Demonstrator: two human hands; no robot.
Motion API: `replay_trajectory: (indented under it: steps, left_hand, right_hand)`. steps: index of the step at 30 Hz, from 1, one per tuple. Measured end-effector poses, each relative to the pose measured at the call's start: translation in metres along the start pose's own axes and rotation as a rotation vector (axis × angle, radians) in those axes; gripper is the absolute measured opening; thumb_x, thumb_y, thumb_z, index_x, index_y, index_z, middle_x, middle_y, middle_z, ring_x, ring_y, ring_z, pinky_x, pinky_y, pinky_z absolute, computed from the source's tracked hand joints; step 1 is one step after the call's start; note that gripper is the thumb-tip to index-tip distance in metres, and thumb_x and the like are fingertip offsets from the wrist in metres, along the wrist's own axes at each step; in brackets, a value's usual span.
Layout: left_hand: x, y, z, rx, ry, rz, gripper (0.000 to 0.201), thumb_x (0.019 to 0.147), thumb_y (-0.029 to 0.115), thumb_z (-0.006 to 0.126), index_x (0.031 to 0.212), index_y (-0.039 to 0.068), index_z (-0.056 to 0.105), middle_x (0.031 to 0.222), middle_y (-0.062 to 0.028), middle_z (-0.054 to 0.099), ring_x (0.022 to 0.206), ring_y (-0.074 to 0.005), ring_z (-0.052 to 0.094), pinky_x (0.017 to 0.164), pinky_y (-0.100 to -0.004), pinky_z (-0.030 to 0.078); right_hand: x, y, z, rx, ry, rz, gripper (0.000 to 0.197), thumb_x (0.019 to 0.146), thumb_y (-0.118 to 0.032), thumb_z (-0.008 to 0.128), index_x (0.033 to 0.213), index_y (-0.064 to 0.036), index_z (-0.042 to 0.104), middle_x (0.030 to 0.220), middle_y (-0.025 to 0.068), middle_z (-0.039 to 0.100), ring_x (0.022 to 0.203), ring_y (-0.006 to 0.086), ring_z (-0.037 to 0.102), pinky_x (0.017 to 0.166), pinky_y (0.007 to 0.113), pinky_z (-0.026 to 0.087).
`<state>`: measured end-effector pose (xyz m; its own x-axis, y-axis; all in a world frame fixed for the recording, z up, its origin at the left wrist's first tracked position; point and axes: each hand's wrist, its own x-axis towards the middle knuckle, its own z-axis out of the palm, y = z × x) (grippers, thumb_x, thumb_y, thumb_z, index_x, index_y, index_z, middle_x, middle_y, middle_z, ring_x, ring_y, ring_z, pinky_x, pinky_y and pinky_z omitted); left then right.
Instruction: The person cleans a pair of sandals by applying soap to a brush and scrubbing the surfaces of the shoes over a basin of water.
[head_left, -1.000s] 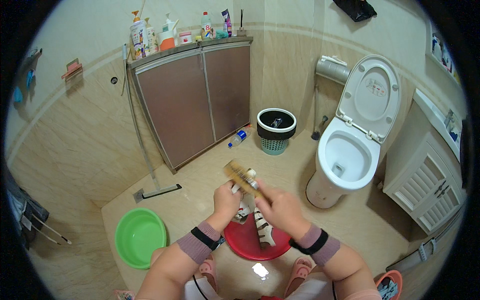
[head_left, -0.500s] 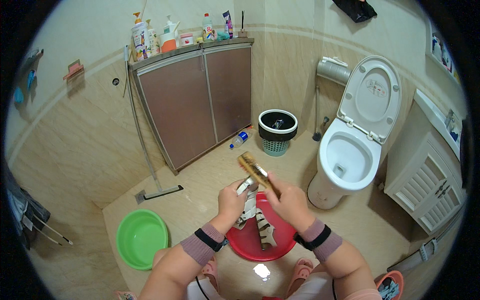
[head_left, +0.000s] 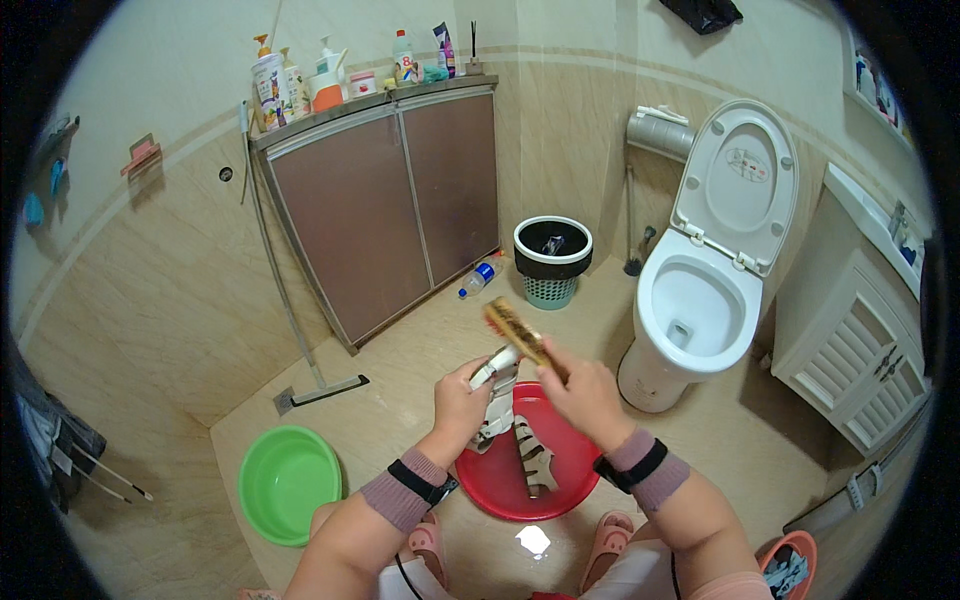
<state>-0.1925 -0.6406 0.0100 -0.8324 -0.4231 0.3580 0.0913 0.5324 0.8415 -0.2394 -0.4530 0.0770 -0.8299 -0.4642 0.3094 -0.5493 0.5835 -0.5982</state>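
My left hand [head_left: 462,402] is closed around a white strappy sandal [head_left: 497,408], tilted up over the near left part of a red basin [head_left: 570,490]. My right hand [head_left: 583,394] grips a wooden-handled scrub brush [head_left: 523,334], its head pointing up and to the left. The brush is just above the upper end of the sandal; whether they touch I cannot tell. A second white sandal [head_left: 537,456] lies inside the basin, below my hands.
A green basin [head_left: 290,480] stands on the floor at left, near a floor squeegee [head_left: 330,392]. Ahead are a brown cabinet [head_left: 350,230], a plastic bottle [head_left: 482,275] and a lined bin [head_left: 550,288]. The toilet [head_left: 668,345] is at right, lid raised.
The brush has shifted slightly right and down in my right hand's grip. My left hand keeps hold of the sandal. The whole view has shifted a little.
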Motion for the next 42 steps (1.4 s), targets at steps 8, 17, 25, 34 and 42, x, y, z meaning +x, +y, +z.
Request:
replay_trajectory:
  steps: [8, 17, 25, 34, 42]
  left_hand:
    - [-0.002, -0.001, -0.008, 0.039, -0.028, -0.056, 0.032, 0.075, 0.001, 0.063, 0.106, 0.003, 0.069, 0.095, -0.0224, 0.068, 0.089, -0.0341, 0.068, 0.077, -0.0366, 0.053]
    - [0.0, -0.007, -0.007, 0.261, -0.016, 0.105, 0.042, 0.071, 0.001, 0.065, 0.113, 0.006, 0.067, 0.096, -0.0216, 0.067, 0.089, -0.0382, 0.065, 0.08, -0.042, 0.052]
    - [0.0, -0.01, -0.005, 0.17, -0.032, -0.009, 0.038, 0.072, -0.001, 0.063, 0.11, 0.005, 0.068, 0.096, -0.0219, 0.067, 0.09, -0.0379, 0.066, 0.08, -0.0405, 0.052]
    - [-0.001, 0.005, -0.009, 0.019, -0.023, -0.026, 0.034, 0.075, 0.0, 0.062, 0.108, 0.004, 0.068, 0.094, -0.0218, 0.068, 0.087, -0.0345, 0.068, 0.077, -0.0365, 0.053]
    - [-0.002, -0.003, -0.009, 0.04, -0.049, -0.141, 0.033, 0.076, 0.0, 0.062, 0.108, 0.002, 0.069, 0.093, -0.0211, 0.069, 0.086, -0.0311, 0.07, 0.075, -0.034, 0.053]
  right_hand:
    - [-0.013, -0.007, 0.013, -0.068, 0.028, -0.262, 0.047, 0.087, -0.029, 0.06, 0.13, -0.0093, 0.056, 0.08, 0.0213, 0.065, 0.071, 0.0382, 0.064, 0.062, 0.047, 0.052]
    - [-0.008, -0.002, 0.014, 0.04, 0.032, -0.165, 0.044, 0.087, -0.029, 0.059, 0.125, -0.0082, 0.061, 0.077, 0.022, 0.065, 0.07, 0.0379, 0.065, 0.063, 0.047, 0.052]
    - [-0.013, -0.006, 0.02, -0.023, 0.065, -0.244, 0.046, 0.087, -0.029, 0.061, 0.127, -0.0076, 0.059, 0.084, 0.0242, 0.066, 0.073, 0.0402, 0.065, 0.064, 0.048, 0.052]
    - [-0.011, -0.002, 0.021, 0.056, 0.032, -0.189, 0.046, 0.088, -0.029, 0.06, 0.13, -0.01, 0.058, 0.077, 0.0224, 0.066, 0.07, 0.039, 0.065, 0.064, 0.048, 0.051]
    - [-0.018, -0.017, 0.02, -0.013, 0.008, -0.257, 0.044, 0.089, -0.029, 0.059, 0.128, -0.0097, 0.058, 0.081, 0.0221, 0.066, 0.07, 0.0379, 0.065, 0.063, 0.047, 0.052]
